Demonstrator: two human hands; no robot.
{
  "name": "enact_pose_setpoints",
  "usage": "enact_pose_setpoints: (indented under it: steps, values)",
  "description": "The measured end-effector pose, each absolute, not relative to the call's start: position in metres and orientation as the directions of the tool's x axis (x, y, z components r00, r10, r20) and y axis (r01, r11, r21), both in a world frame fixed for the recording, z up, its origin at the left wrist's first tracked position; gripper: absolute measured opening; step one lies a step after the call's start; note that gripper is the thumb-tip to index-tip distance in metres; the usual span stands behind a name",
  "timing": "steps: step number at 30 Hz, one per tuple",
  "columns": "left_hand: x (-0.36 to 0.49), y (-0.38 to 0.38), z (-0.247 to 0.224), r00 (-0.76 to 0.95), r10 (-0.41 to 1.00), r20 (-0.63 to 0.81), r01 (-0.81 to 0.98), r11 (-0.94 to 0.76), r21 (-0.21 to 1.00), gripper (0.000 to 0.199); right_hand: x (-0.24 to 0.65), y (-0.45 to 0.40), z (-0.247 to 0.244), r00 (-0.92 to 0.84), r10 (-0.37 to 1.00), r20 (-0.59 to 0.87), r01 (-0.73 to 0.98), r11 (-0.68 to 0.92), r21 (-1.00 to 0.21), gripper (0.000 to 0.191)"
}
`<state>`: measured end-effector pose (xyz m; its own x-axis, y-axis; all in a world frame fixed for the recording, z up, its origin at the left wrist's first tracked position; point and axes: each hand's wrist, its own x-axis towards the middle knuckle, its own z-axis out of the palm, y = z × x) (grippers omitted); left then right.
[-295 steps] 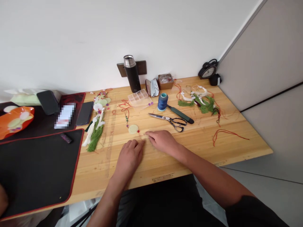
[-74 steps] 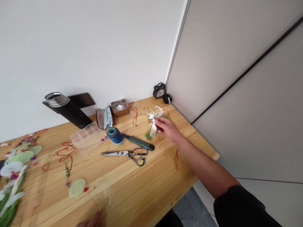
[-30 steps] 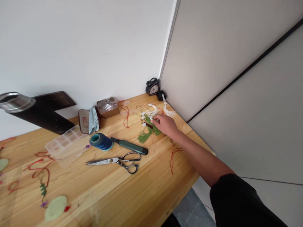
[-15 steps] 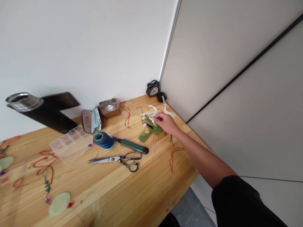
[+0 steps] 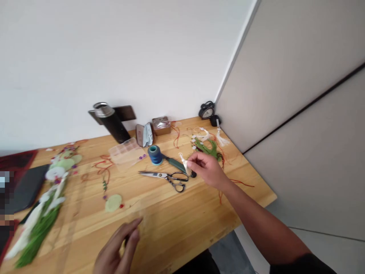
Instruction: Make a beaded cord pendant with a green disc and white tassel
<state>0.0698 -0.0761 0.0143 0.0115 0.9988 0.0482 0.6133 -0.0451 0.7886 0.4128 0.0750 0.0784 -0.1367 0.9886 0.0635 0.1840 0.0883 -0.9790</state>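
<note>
A small white tassel (image 5: 184, 161) is pinched between the thumb and fingers of my right hand (image 5: 207, 171), its loop pointing up. The hand is over the table near a green-handled cutter (image 5: 176, 164) and scissors (image 5: 162, 176). Behind it lie green tassels (image 5: 210, 146) and white tassels (image 5: 203, 134). My left hand (image 5: 118, 249) is low in view, thumb and forefinger apart, with nothing seen between them. A pale green disc (image 5: 113, 203) with a beaded cord lies beyond it.
A blue thread spool (image 5: 155, 156), clear divided box (image 5: 125, 150), black flask (image 5: 114, 125) and small carton (image 5: 161, 128) stand along the back. An alarm clock (image 5: 207, 111) is in the corner. Green and white tassels (image 5: 42, 228) with discs lie at left; a person shows at the far left edge.
My right hand has lifted a white tassel from the pile and moved it toward the scissors. My left hand has come into view. The view has swung left.
</note>
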Motion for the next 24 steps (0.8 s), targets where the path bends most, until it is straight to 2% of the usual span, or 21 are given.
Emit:
enact_pose_setpoints:
  steps: [3, 5, 8, 11, 14, 17, 20, 24]
  values:
    - [0.106, -0.045, 0.041, 0.068, 0.994, -0.083, 0.389, 0.05, 0.92, 0.05, 0.378, 0.055, 0.084, -0.233, 0.964, 0.127, 0.278, 0.191, -0.941, 0.02]
    - [0.12, -0.025, 0.049, 0.086, 0.992, -0.089, 0.255, 0.064, 0.965, 0.057, 0.357, 0.043, 0.084, -0.307, 0.922, 0.235, 0.329, 0.335, -0.883, 0.015]
    - [0.121, -0.013, 0.047, 0.112, 0.984, -0.141, 0.129, 0.126, 0.984, 0.068, 0.334, 0.025, 0.076, -0.448, 0.824, 0.346, 0.364, 0.522, -0.771, 0.014]
    - [0.113, -0.019, 0.041, 0.064, 0.979, -0.194, 0.029, 0.192, 0.981, 0.068, 0.322, 0.008, 0.062, -0.544, 0.764, 0.346, 0.39, 0.595, -0.703, 0.017]
    - [0.105, -0.029, 0.038, 0.023, 0.975, -0.222, -0.013, 0.222, 0.975, 0.059, 0.317, -0.006, 0.046, -0.574, 0.75, 0.33, 0.412, 0.612, -0.675, 0.016]
    - [0.099, -0.036, 0.04, 0.038, 0.976, -0.212, -0.006, 0.213, 0.977, 0.053, 0.315, -0.015, 0.036, -0.58, 0.76, 0.294, 0.413, 0.586, -0.697, 0.013]
    - [0.095, -0.041, 0.042, 0.069, 0.98, -0.185, 0.029, 0.183, 0.983, 0.049, 0.315, -0.018, 0.031, -0.552, 0.801, 0.232, 0.396, 0.496, -0.773, 0.01]
    - [0.091, -0.05, 0.04, 0.066, 0.985, -0.159, 0.172, 0.146, 0.974, 0.045, 0.313, -0.018, 0.03, -0.433, 0.882, 0.188, 0.313, 0.343, -0.886, 0.009]
